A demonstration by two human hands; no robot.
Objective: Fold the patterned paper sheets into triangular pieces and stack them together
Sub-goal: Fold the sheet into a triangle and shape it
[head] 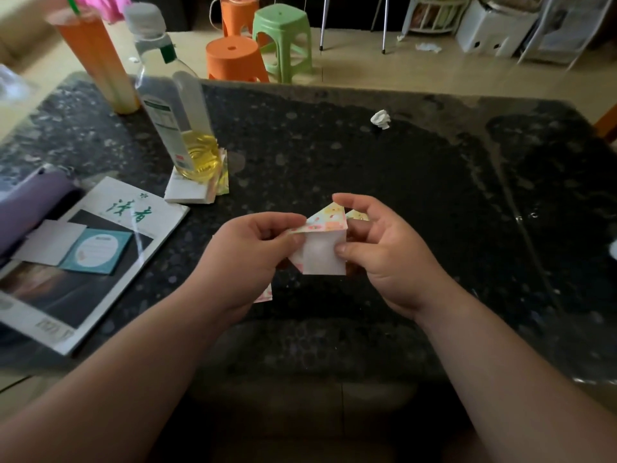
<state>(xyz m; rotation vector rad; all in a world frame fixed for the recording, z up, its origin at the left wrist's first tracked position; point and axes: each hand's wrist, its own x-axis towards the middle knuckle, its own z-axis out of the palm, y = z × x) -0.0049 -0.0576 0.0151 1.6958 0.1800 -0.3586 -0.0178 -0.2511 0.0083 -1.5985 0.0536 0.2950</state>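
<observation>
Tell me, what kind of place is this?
Probably a room in someone's home. The left hand and right hand hold patterned paper over a dark speckled table carrying a cooking-oil bottle and a magazine, and plastic stools stand on the floor behind it.

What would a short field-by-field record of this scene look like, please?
surface: dark speckled table
in hand: patterned paper sheet, partly folded, white side towards the camera, patterned flap on top
left hand: pinches the sheet's left edge
right hand: pinches its right side, thumb on the white face
paper supply: stack of sheets under the oil bottle
other: magazine at left; crumpled white scrap on the far side; patterned piece beside the left wrist
</observation>
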